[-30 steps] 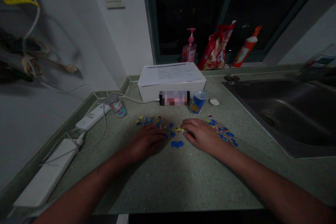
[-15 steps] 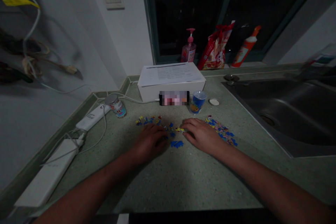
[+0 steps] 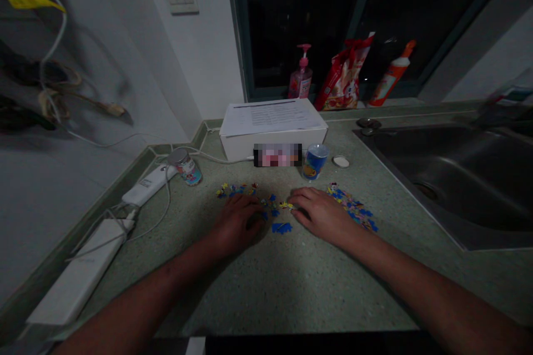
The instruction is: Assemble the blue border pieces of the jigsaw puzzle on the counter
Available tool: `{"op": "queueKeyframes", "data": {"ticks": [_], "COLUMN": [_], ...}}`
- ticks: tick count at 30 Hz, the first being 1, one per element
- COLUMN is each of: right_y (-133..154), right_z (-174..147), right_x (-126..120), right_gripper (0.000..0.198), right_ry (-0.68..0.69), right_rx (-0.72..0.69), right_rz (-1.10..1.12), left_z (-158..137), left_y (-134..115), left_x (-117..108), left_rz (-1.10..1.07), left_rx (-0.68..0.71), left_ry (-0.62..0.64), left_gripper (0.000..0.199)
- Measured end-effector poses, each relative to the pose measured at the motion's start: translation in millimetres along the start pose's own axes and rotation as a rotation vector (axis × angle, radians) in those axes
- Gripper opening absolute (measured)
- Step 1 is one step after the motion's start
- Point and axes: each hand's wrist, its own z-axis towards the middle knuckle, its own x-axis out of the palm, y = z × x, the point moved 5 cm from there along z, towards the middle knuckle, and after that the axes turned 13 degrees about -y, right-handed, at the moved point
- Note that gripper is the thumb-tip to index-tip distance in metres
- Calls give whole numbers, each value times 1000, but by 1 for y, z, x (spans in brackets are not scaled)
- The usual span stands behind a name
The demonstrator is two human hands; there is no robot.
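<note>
While both hands [image 3: 320,213] curl half-open, grip unclear, the counter [image 3: 287,283] spreads wide between puzzle pieces [image 3: 282,228] and front edge [image 3: 312,334].

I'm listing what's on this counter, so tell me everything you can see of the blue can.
The blue can is a short cylinder with a blue printed side, a yellow-orange picture low on it and a pale, shiny top rim; its material is unclear. It stands upright on the speckled counter, before the white box, between the phone and a small round disc. The right hand is near, not touching.
</note>
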Motion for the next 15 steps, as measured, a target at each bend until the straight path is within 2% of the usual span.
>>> {"op": "queueKeyframes", "data": {"ticks": [10, 15], "right_y": [3, 2], "right_z": [2, 2], "right_x": [-2, -3], "right_gripper": [18, 17], "right_ry": [16, 33], "right_rx": [1, 18], "right_rz": [5, -13], "left_z": [0, 0], "left_y": [-1, 12], "left_x": [4, -6], "left_rz": [-2, 50], "left_rx": [24, -24], "left_ry": [-2, -50], "left_gripper": [21, 19]}}
